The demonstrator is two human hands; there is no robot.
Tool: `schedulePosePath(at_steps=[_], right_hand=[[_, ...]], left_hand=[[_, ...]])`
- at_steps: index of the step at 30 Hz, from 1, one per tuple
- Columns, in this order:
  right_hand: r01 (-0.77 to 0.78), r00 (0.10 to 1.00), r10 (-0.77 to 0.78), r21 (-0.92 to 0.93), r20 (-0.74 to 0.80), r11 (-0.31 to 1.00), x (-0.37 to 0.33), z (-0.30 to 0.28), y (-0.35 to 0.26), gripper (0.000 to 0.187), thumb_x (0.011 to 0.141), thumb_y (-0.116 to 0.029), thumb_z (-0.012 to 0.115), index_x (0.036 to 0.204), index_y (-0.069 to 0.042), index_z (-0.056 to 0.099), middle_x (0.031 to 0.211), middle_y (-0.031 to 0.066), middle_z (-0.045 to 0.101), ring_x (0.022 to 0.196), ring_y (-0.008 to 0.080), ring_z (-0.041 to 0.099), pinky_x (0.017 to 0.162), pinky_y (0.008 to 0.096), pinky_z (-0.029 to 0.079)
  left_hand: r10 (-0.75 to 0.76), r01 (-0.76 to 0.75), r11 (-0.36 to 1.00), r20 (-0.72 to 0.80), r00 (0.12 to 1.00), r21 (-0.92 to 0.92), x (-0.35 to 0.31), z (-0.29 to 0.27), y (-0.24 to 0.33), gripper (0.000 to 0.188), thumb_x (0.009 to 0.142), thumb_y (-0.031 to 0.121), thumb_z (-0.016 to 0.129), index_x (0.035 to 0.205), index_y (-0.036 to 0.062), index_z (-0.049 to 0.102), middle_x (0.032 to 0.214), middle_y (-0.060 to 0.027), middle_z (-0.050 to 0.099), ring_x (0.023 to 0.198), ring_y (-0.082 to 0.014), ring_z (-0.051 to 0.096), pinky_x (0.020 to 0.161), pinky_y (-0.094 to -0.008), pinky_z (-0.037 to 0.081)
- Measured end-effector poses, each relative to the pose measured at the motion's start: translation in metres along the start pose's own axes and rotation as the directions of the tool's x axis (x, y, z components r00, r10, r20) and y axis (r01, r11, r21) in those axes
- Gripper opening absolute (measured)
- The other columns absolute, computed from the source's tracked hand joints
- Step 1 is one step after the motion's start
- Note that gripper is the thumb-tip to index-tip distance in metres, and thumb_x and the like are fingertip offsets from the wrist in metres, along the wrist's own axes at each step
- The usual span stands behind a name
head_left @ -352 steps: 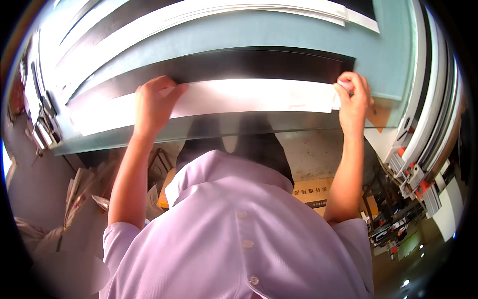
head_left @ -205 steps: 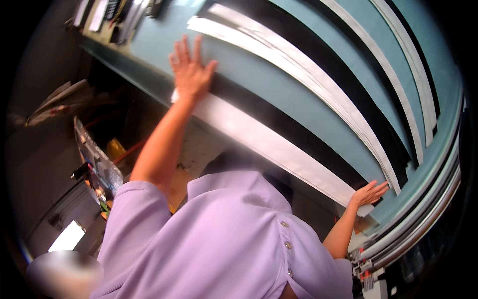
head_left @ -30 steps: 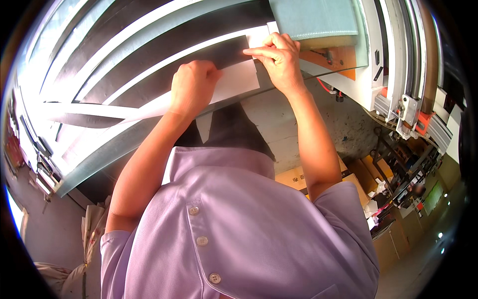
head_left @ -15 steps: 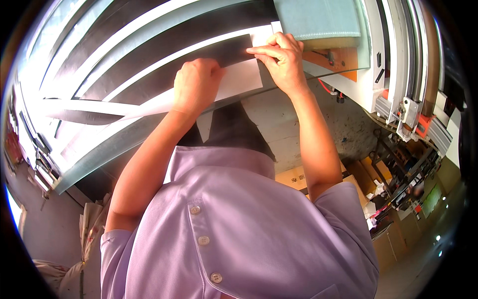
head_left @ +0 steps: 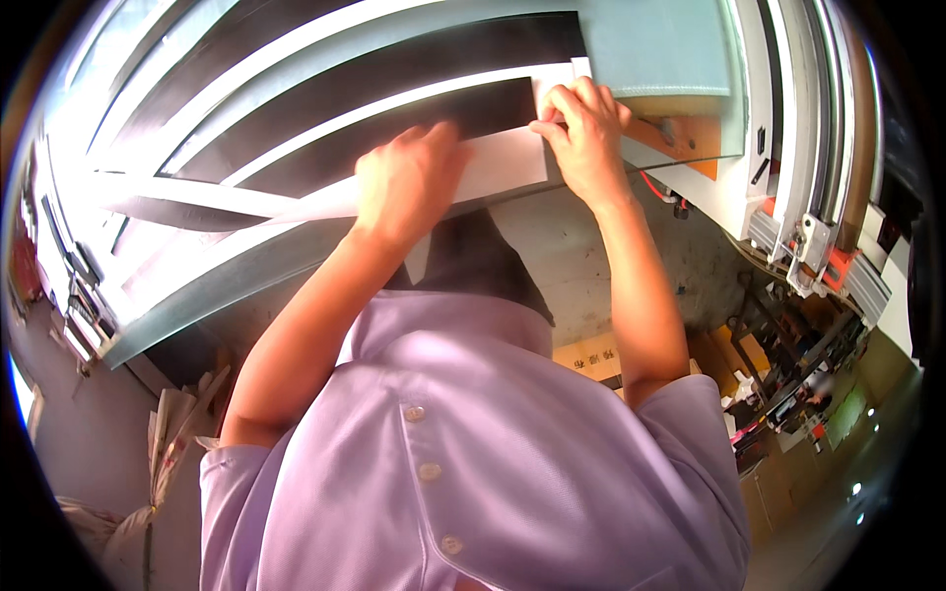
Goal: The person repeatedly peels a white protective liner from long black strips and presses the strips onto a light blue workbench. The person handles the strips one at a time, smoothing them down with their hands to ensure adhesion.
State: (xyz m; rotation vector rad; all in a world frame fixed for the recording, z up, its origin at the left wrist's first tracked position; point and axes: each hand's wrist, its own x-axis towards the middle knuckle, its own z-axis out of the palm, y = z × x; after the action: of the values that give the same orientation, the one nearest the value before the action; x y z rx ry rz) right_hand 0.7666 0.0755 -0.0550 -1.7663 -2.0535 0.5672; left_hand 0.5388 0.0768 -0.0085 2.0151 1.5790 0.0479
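Note:
Along the near edge of a glass tabletop (head_left: 222,288) lies a dark sheet (head_left: 473,106) with white borders. A white strip (head_left: 505,165) runs along its near side, overhanging the glass a little; its far-left end curls over and shows a dark face. Over the middle of this strip is my left hand (head_left: 409,187), knuckles up and curled; its fingertips are smeared by motion. My right hand (head_left: 588,138) is at the sheet's right end, thumb and fingers pinched together beside a short white cross band (head_left: 542,91). What lies between those fingertips is too small to make out.
Farther back on the glass lie more dark strips (head_left: 424,61) with white edges. On the right stand a pale blue-green panel (head_left: 655,49), an orange-brown piece (head_left: 680,140) and a white metal rail frame (head_left: 793,128). Below is a cardboard box (head_left: 589,357); cloth (head_left: 177,433) hangs at lower left.
The view has shifted, so the table and both hands sit farther right. My left hand has moved along the white strip and now blurs. My right hand's fingers have drawn in more tightly.

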Motion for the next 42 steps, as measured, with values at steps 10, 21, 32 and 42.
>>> schedulePosePath(at_steps=[10,21,32,42], right_hand=[[-0.036,0.999,0.037,-0.027,0.038,0.999,0.001,-0.002,-0.002,0.023,0.078,-0.018,0.08,0.083,-0.013,0.057,0.091,0.0015,0.054,0.097,0.0262,0.055,0.087,0.0429,0.035],[-0.051,0.995,0.047,0.043,0.084,0.998,0.001,-0.003,-0.001,0.019,0.08,-0.003,0.074,0.084,-0.004,0.056,0.086,0.0065,0.053,0.086,0.0245,0.056,0.079,0.0354,0.046],[-0.034,0.992,0.037,-0.021,0.125,0.999,0.003,-0.004,-0.003,0.019,0.085,-0.006,0.072,0.084,-0.001,0.054,0.085,0.0065,0.052,0.08,0.0223,0.052,0.076,0.0358,0.044],[-0.019,0.99,0.025,-0.045,0.139,0.999,0.003,-0.006,-0.004,0.018,0.086,-0.004,0.072,0.085,0.0,0.055,0.085,0.0069,0.052,0.078,0.0226,0.052,0.075,0.0357,0.044]], left_hand=[[-0.351,0.347,0.936,0.207,0.913,0.06,-0.155,-0.175,-0.247,0.013,0.084,0.013,0.072,0.084,0.0003,0.068,0.075,-0.0124,0.068,0.069,-0.0282,0.06,0.07,-0.0382,0.047],[-0.501,0.484,0.837,-0.002,0.865,-0.256,-0.176,-0.12,-0.319,0.022,0.081,0.022,0.078,0.084,0.0004,0.071,0.079,-0.0138,0.07,0.075,-0.0248,0.067,0.073,-0.0369,0.052],[-0.487,0.474,0.86,-0.029,0.873,-0.187,-0.17,-0.123,-0.317,0.019,0.082,0.018,0.077,0.083,-0.0002,0.071,0.079,-0.0144,0.07,0.076,-0.0287,0.069,0.073,-0.0365,0.053],[-0.5,0.487,0.855,-0.035,0.865,-0.175,-0.166,-0.122,-0.32,0.024,0.081,0.025,0.076,0.075,0.0024,0.07,0.073,-0.0122,0.069,0.069,-0.031,0.067,0.067,-0.0384,0.052]])
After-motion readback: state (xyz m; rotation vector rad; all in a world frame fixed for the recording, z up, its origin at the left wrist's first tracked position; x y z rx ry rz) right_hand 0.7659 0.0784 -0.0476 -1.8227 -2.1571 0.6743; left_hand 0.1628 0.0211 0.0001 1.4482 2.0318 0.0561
